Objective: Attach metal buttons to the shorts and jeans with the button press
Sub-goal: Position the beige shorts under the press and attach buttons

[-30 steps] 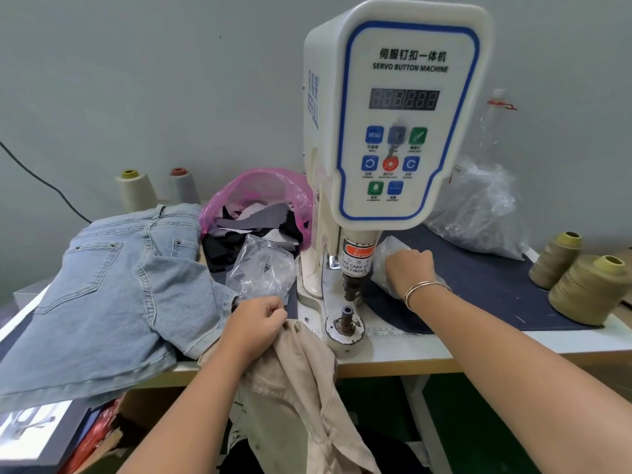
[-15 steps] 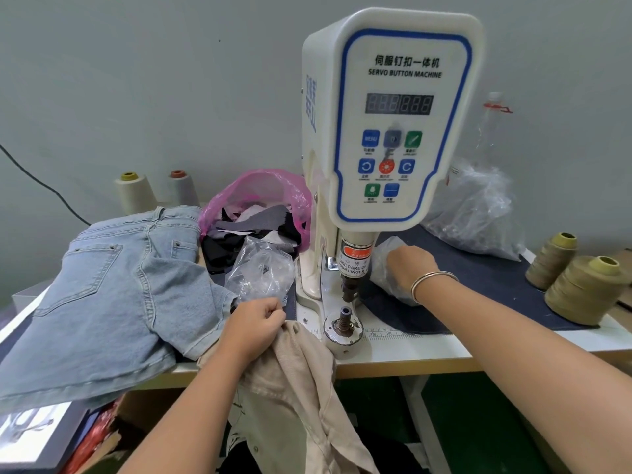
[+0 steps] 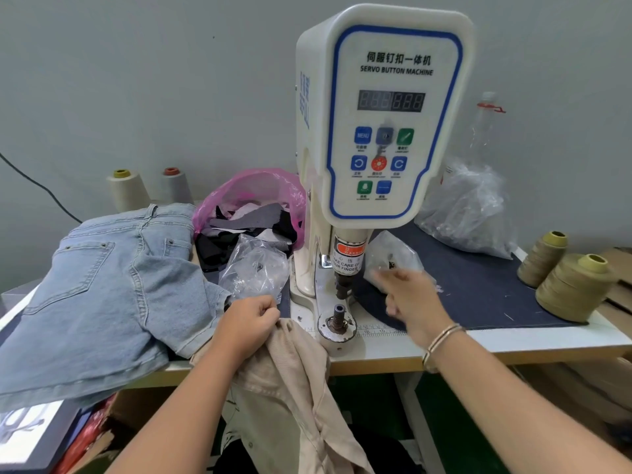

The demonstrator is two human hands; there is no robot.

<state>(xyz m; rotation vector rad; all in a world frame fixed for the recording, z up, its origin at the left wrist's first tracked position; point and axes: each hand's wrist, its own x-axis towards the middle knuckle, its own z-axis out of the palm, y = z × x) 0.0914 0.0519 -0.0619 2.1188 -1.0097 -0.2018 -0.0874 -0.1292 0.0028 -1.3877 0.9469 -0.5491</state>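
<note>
1. The left hand [image 3: 247, 325] is closed around a bunched edge of the beige shorts [image 3: 290, 388], pinching the cloth at the front edge of the table [image 3: 513, 340], just left of the press's lower die [image 3: 338, 321].
2. The right hand [image 3: 412, 302] is blurred, above the dark blue cloth [image 3: 478, 289] to the right of the die. Its fingers look loosely spread, but whether it holds anything I cannot tell. A thin bracelet [image 3: 441, 340] sits on that wrist.
3. The beige shorts hang down off the table edge between the two forearms; only their top reaches the tabletop, close to the die base but not over it.
4. The button press [image 3: 383, 114] stands upright in the middle of the table, its white head marked "SERVO BUTTON MACHINE". The upper punch [image 3: 343, 285] is above the lower die with a gap between them.
5. A small clear bag [image 3: 393, 254] lies on the dark cloth just behind the right hand.
6. Another clear bag [image 3: 254, 268] lies left of the press, beside the left hand.
7. Light blue jeans [image 3: 102, 295] are piled on the left of the table, draping over its front edge.
8. A pink bag [image 3: 253, 196] with cloth scraps sits behind them.
9. Thread cones [image 3: 574, 285] stand at the far right.
</note>
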